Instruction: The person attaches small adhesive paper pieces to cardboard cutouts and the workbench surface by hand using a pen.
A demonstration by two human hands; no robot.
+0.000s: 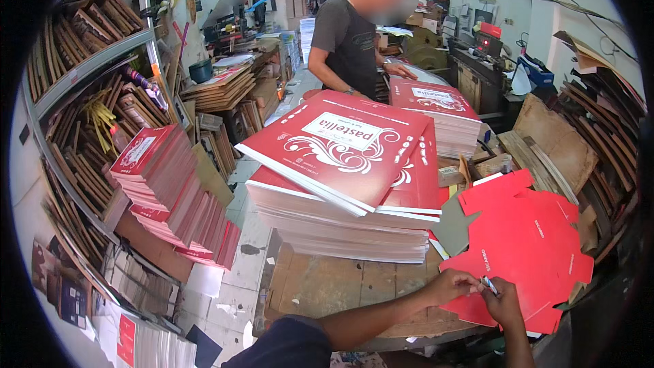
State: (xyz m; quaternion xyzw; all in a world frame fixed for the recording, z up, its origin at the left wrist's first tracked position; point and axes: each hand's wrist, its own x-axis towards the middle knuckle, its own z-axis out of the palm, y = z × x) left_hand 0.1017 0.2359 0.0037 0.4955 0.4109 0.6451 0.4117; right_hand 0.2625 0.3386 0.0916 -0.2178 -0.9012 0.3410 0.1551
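Note:
My left hand [452,287] and my right hand [505,302] meet over the near edge of a red die-cut cardboard sheet [521,245]. A small, slim white-and-blue object [488,285] sits in the closed fingers of my right hand; its kind is too small to tell. My left fingers are pinched together right beside it, and what they grip, if anything, is hidden. Left of the sheet stands a thick stack of flat red-and-white printed cardboard [340,225]. Several loose printed sheets [340,143] lie askew on top of it.
A worn wooden table [327,286] carries the stack. Behind it is another red printed stack [436,105], where a person in a dark shirt [344,48] stands. Piled red bundles [174,197] and a metal shelf [92,54] line the left. Boards [599,123] lean at the right.

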